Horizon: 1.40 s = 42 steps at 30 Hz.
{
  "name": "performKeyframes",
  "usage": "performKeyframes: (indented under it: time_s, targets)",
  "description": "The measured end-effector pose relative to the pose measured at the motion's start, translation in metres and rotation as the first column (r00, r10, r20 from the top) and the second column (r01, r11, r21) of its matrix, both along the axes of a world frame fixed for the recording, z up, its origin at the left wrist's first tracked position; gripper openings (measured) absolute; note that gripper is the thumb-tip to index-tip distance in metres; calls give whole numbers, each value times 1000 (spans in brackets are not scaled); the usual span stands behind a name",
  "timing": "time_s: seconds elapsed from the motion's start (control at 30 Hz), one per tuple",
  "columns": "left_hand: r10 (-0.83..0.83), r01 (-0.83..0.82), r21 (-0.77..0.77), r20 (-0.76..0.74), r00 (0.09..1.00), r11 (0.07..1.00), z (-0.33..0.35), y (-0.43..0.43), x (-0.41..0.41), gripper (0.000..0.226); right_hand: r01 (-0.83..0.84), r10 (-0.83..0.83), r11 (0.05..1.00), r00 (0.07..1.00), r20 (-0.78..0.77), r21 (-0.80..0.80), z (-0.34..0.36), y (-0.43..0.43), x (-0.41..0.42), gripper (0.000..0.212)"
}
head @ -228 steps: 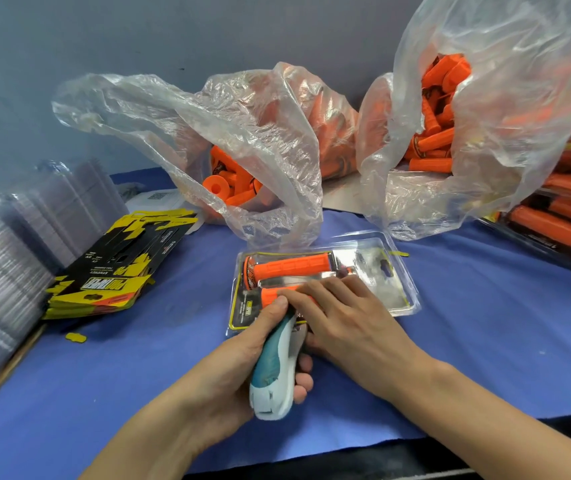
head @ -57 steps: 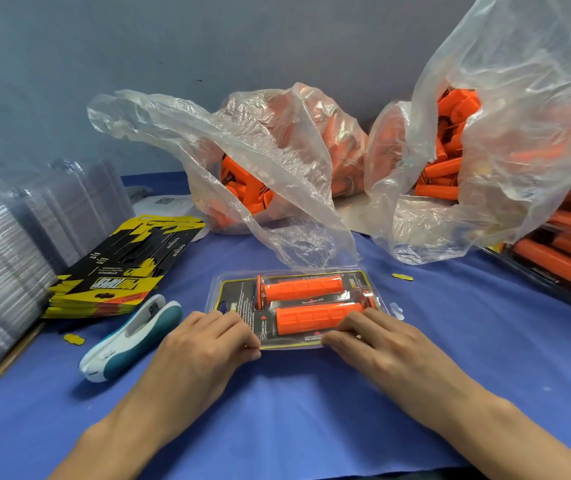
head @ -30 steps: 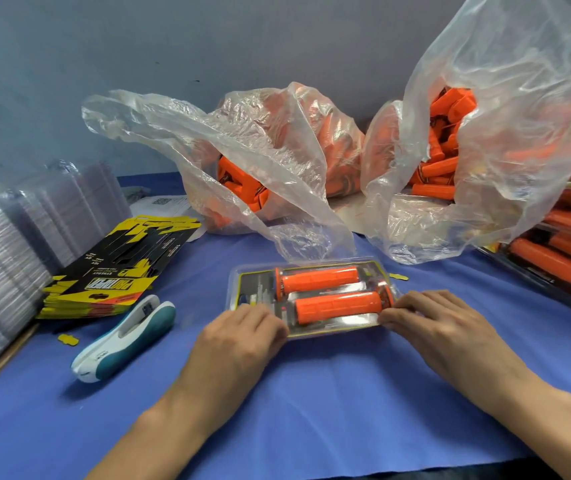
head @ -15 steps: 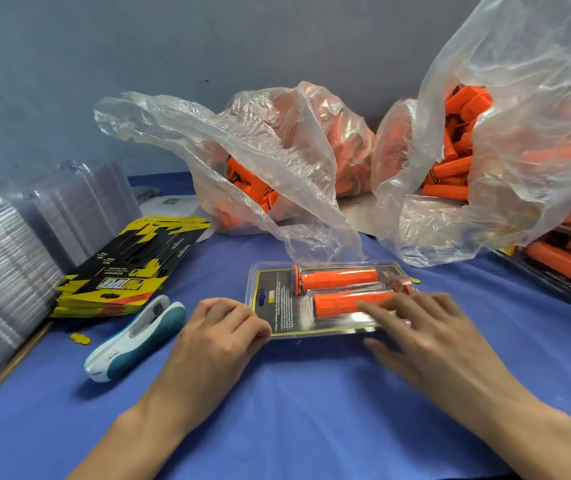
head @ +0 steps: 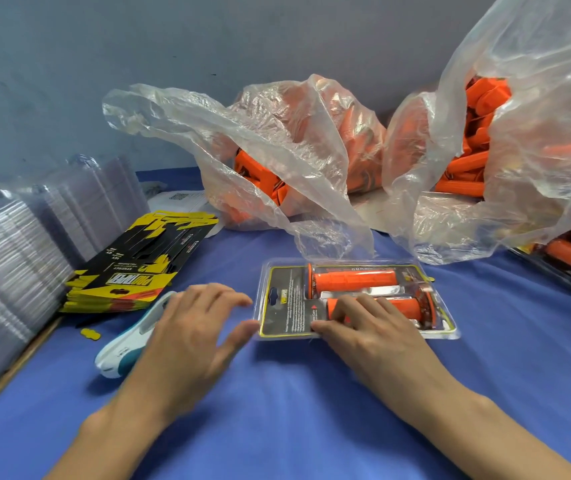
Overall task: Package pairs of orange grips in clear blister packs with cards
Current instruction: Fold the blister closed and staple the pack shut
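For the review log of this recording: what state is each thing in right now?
blister pack: closed, flat on the cloth, grips and card inside
right hand: open, fingers resting on the pack
left hand: open, fingers spread, beside the pack
stapler: lying on the cloth, not gripped
card stack: flat, fanned
left bag: open, orange grips inside
right bag: open, orange grips inside

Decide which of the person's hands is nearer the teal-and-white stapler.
Left. The left hand is right over the stapler's far end, hiding part of it; the right hand rests on the blister pack, off to the stapler's right.
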<state>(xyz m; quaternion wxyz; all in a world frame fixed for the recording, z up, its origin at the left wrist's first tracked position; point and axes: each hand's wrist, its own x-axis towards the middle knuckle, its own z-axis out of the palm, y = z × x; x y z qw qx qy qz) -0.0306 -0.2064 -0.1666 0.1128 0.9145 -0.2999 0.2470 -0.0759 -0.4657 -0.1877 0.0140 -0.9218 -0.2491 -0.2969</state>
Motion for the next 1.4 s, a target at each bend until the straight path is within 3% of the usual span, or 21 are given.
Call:
performKeyframes:
  time_s: [0.1, 0.17, 0.23, 0.33, 0.43, 0.47, 0.53, 0.6, 0.77, 0.93, 1.03, 1.27, 1.4]
  targets:
    - [375, -384, -63, -116, 920, 921, 8, 28, 8, 54, 10, -9, 999, 1000, -9, 40, -4, 0, 1, 30]
    - [556, -546, 120, -277, 783, 829, 6, 40, 10, 64, 0, 1, 998, 1000, -19, 71, -6, 0, 2, 30]
    - [617, -553, 274, -363, 698, 787, 1, 45, 9, 72, -10, 12, 997, 1000, -16, 81, -6, -1, 3, 31]
    - [590, -547, 231, -416, 692, 805, 1, 48, 11, 66, -18, 18, 998, 1000, -4, 65, -6, -1, 1, 34]
    - [370, -495, 4, -670, 643, 869, 12, 52, 11, 48, -12, 12, 998, 1000, 4, 65, -4, -1, 0, 38]
    - [217, -498, -120, -795, 566, 859, 18, 50, 8, 47, -7, 7, 998, 1000, 10, 64, -3, -1, 1, 39]
    - [-131, -555, -287, -944, 304, 781, 24, 41, 1, 53, -3, 2, 999, 999, 35, 52, -2, -1, 1, 39]
    - [-301, -575, -329, -942, 146, 749, 24, 31, -7, 60, -1, -1, 999, 998, 57, 33, -1, 0, 0, 39]
    - [-463, -515, -398, -886, 1, 759, 18, 3, -24, 65, -13, 12, 1000, 995, 99, 3, 1, 1, -2, 48]
    - [-516, -519, -413, -854, -64, 748, 19, -17, -29, 62, -8, 11, 1000, 996, 83, -30, -3, 1, -1, 40]
    - [-532, -569, -424, -847, -28, 705, 18, -23, -29, 68, -25, 28, 999, 998, 64, -35, -6, 1, 0, 30]
    - [-584, -667, -461, -810, 47, 586, 14, -38, -29, 72, -54, 55, 998, 996, 65, -21, -8, 1, 2, 33]
    - [-653, -703, -489, -756, 46, 516, 15, -43, -28, 50, -45, 47, 999, 996, 75, -29, -8, 2, 2, 32]
